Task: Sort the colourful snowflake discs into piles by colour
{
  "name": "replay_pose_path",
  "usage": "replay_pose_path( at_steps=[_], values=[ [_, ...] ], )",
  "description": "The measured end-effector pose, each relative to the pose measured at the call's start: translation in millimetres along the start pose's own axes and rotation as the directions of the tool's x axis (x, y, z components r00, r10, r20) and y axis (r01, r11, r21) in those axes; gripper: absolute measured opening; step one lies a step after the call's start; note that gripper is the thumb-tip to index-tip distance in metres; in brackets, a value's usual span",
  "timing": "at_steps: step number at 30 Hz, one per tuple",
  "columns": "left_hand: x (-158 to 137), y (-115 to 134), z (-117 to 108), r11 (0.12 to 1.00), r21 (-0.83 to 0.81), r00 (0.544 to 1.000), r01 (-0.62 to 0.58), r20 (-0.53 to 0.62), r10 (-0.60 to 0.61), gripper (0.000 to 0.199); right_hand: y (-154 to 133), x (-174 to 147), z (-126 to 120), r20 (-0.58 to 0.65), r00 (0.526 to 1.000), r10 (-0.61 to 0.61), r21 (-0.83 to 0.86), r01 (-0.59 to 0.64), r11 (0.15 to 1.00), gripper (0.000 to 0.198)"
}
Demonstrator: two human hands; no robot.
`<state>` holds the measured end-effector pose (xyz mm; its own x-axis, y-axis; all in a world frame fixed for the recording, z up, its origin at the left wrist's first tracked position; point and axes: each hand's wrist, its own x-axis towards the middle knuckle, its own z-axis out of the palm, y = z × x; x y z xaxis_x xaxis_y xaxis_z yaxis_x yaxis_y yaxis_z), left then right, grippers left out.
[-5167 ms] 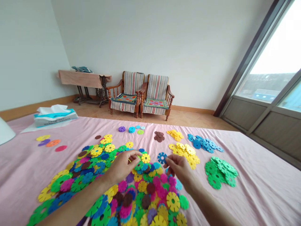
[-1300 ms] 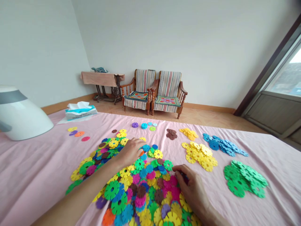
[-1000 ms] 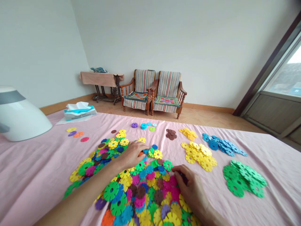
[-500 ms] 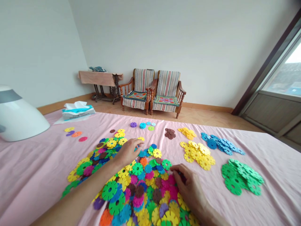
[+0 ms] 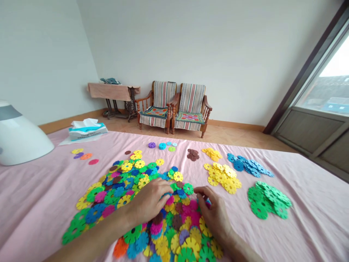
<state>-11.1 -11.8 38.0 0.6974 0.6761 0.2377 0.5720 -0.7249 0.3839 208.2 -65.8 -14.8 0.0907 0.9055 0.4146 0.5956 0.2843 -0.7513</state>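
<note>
A wide pile of colourful notched plastic discs (image 5: 160,247) lies before me on a pink cloth. My left hand (image 5: 152,198) is over the middle of the pile, palm down, its thumb and fingers curved but apart. I see nothing held in it, though its underside is hidden. At the pile's right edge, my right hand (image 5: 214,207) is curled, with thumb and forefinger close together. A bit of a blue disc (image 5: 208,202) shows inside its curled fingers. Close to its fingertips lies a green disc (image 5: 188,188).
Sorted by colour on the right are brown discs (image 5: 193,154), yellow discs (image 5: 223,177), blue discs (image 5: 249,165) and green discs (image 5: 268,200). A few purple discs (image 5: 152,145) and others lie farther back. Left stand a tissue box (image 5: 87,131) and a white kettle-like vessel (image 5: 21,138).
My left hand has drawn back from the pile's far side toward its middle, nearer my right hand. My right hand stays nearly in place, still curled. The view has shifted slightly.
</note>
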Motion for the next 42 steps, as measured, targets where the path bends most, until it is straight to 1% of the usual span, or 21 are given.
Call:
replay_pose_path(
  at_steps=[3,8,14,18,21,24,26,29,32,34,37,42],
  values=[
    [-13,6,8,1.0,0.009,1.0,-0.014,-0.017,0.014,0.021,-1,5,3,0.019,1.0,-0.02,-0.037,0.02,0.999,0.018],
    [-23,4,21,0.999,0.031,0.993,-0.025,-0.115,0.029,0.021,0,32,15,0.063,0.997,-0.038,-0.166,0.048,0.985,0.016],
    [-26,-1,26,0.997,0.046,0.986,-0.058,-0.154,0.064,0.022,-1,68,42,0.051,0.997,0.05,-0.317,-0.032,0.948,0.023],
    [-26,-1,25,0.998,0.028,0.987,-0.06,-0.148,0.063,0.021,-1,77,55,0.051,0.996,0.073,-0.317,-0.053,0.947,0.016],
    [-26,0,24,0.998,0.031,0.988,-0.052,-0.146,0.055,0.02,-2,77,56,0.053,0.995,0.084,-0.281,-0.066,0.958,0.009],
    [-27,-1,24,0.998,0.034,0.987,-0.053,-0.15,0.057,0.02,-1,77,42,0.049,0.995,0.086,-0.229,-0.073,0.971,0.013],
    [-28,-2,24,0.997,0.037,0.986,-0.068,-0.151,0.073,0.019,4,78,23,0.011,0.995,0.099,-0.209,-0.094,0.973,0.019],
    [-28,-4,24,0.996,0.045,0.983,-0.078,-0.162,0.084,0.019,20,78,-15,-0.117,0.982,0.15,-0.231,-0.174,0.957,0.026],
    [-27,-8,19,0.997,0.057,0.975,-0.061,-0.21,0.072,0.019,41,77,-52,-0.259,0.944,0.204,-0.289,-0.277,0.916,0.031],
    [-27,-12,15,0.997,0.056,0.968,-0.049,-0.242,0.061,0.02,54,75,-69,-0.329,0.916,0.23,-0.332,-0.34,0.88,0.033],
    [-27,-20,10,0.998,0.056,0.955,-0.02,-0.296,0.036,0.019,68,72,-80,-0.375,0.892,0.253,-0.382,-0.397,0.835,0.031],
    [-26,-34,6,0.996,0.084,0.937,0.038,-0.35,-0.006,0.019,78,70,-81,-0.384,0.891,0.241,-0.415,-0.4,0.817,0.032]
  ],
)
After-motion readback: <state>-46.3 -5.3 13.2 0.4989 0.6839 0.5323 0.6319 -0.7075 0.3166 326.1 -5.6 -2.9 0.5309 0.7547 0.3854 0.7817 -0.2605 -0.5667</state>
